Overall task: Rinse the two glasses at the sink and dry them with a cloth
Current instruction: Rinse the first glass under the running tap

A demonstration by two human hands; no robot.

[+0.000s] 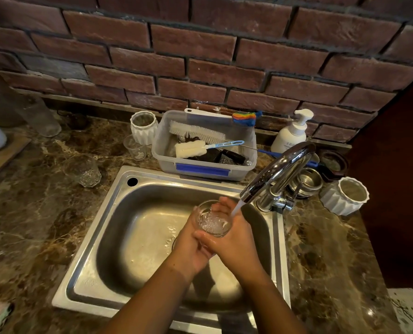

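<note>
Head view, centre-right: left hand (190,249) and right hand (237,240) curl their fingers round a glass (212,223) under the faucet (280,169) stream, above the sink (93,284).

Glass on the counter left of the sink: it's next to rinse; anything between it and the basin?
Nothing visible: only bare counter and the sink rim lie between this glass and the basin. The left hand and right hand hold the other glass.

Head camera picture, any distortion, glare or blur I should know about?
Head view: wide-angle lens bows the brick wall courses; bright glare on the sink basin floor and faucet; the glass under the stream is hard to outline; left edge dim and soft.
</note>
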